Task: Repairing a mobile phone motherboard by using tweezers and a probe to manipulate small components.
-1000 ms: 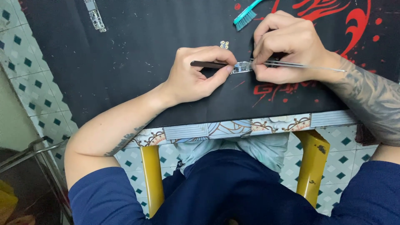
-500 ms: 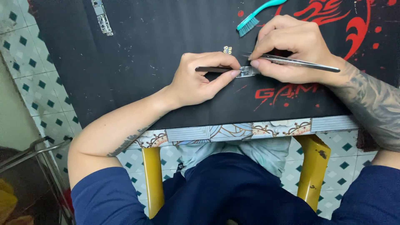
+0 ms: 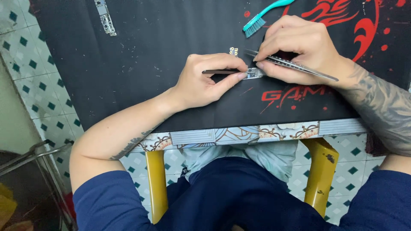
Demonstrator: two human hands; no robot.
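Note:
My left hand (image 3: pixel 204 79) rests on a black mat (image 3: pixel 150 51) and pinches a thin dark tool (image 3: pixel 218 72) against a small metallic part (image 3: pixel 253 73). My right hand (image 3: pixel 299 47) grips silver tweezers (image 3: pixel 295 65), their tips pointing left just above that part. Both hands meet over the part, which is mostly hidden by my fingers. A tiny gold-coloured component (image 3: pixel 233 51) lies on the mat just beyond my left thumb.
A teal brush (image 3: pixel 263 17) lies at the far edge, above my right hand. A narrow circuit board strip (image 3: pixel 105 18) sits at the far left of the mat. The small table has a patterned front edge (image 3: pixel 239 133) and yellow legs (image 3: pixel 156 184); tiled floor surrounds it.
The tweezers in my right hand have shifted slightly, tilting over the part. My left hand stays pressed on the dark tool. The view has drifted a little.

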